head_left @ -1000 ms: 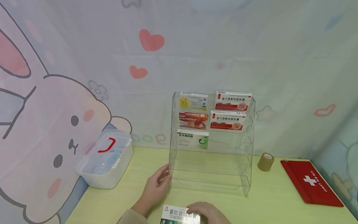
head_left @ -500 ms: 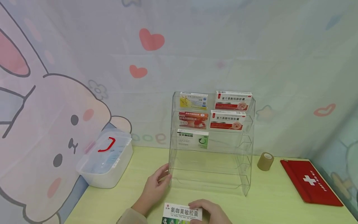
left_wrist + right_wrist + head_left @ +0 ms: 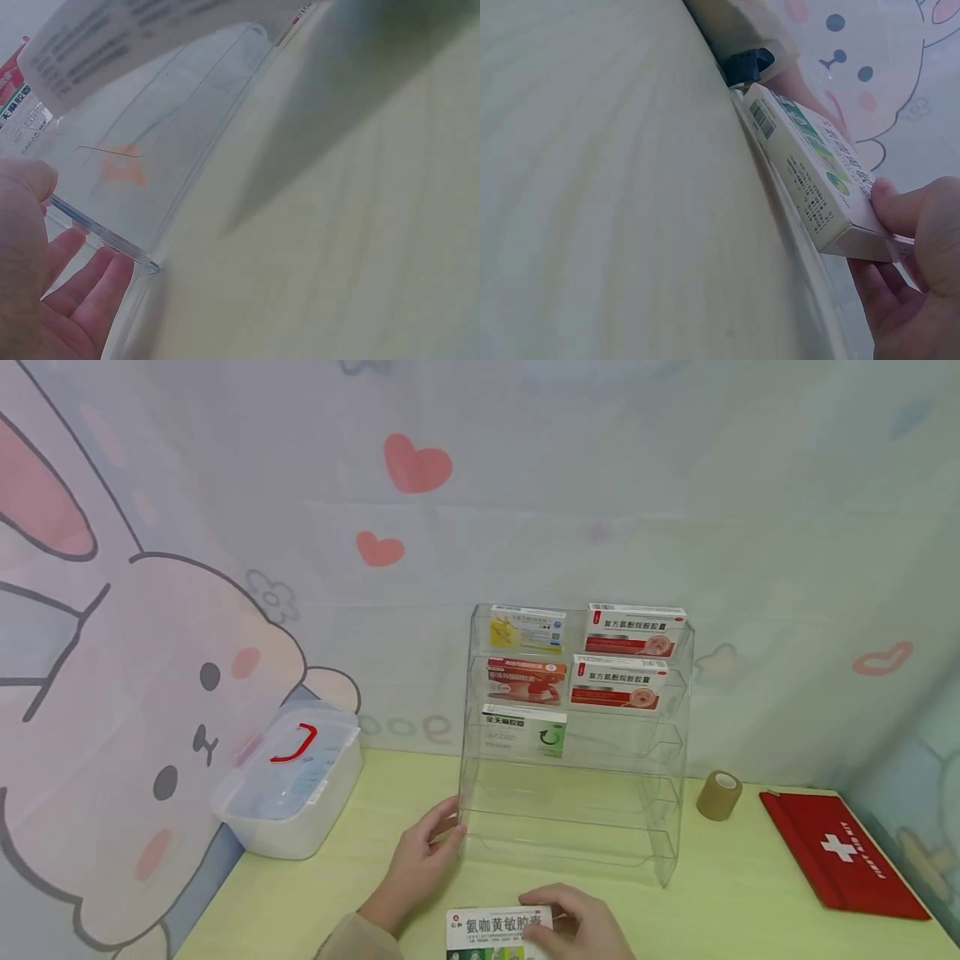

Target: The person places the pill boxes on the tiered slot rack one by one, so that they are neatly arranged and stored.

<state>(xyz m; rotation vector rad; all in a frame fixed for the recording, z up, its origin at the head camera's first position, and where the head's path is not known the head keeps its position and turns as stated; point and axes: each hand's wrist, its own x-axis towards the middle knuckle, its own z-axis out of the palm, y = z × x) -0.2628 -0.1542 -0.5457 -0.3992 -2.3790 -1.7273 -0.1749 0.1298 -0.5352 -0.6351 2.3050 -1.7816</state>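
Observation:
At the bottom of the head view my right hand [image 3: 587, 927] holds a white medicine box [image 3: 487, 925] with green pictures, its printed front facing up. The right wrist view shows the thumb on top of that box [image 3: 814, 169] and fingers beneath. My left hand [image 3: 426, 858] grips the left side of a clear tiered display rack [image 3: 570, 797]. In the left wrist view the left hand [image 3: 52, 270] has its thumb and fingers on opposite sides of the rack's clear panel [image 3: 142, 195]. Part of a blurred white printed box [image 3: 150, 37] crosses the top there.
The rack's upper tiers hold a yellow-and-white box [image 3: 527, 631], two red-and-white boxes [image 3: 636, 631], an orange-red box [image 3: 527, 682] and a green-and-white box [image 3: 523, 732]. A lidded plastic case [image 3: 292, 777] stands left. Brown tape roll [image 3: 718, 795] and red first-aid pouch [image 3: 843, 856] lie right.
The head view has shifted slightly, so the scene sits a little further right. The right hand's box has tilted so its printing reads clearly. The left hand stays on the rack.

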